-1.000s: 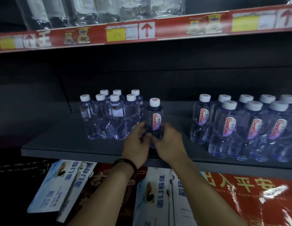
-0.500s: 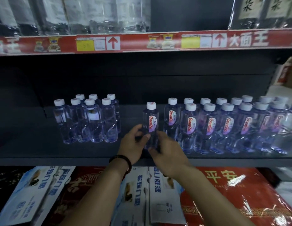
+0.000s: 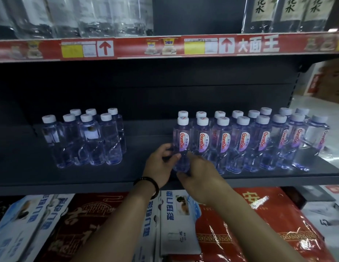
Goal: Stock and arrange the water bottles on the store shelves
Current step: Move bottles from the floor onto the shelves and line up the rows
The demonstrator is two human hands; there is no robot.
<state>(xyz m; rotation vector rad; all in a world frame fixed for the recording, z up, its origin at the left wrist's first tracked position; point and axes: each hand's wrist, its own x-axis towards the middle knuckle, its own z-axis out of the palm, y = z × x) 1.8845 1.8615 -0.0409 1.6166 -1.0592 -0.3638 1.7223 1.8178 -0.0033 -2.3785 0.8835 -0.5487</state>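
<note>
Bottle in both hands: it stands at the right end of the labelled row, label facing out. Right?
No. The head view shows the bottle, held by the left hand and the right hand, at the left end of the labelled row, not the right. Its label does face out.

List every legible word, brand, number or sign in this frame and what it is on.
"Ganten": labels of the held water bottle and the row right of it.
"大面王": red shelf strip, beside up arrows.
"花水": dark bottles on the upper shelf.
"安": red package below.
Yellow price tags and blue-white cartons: too blurred to read.
</note>
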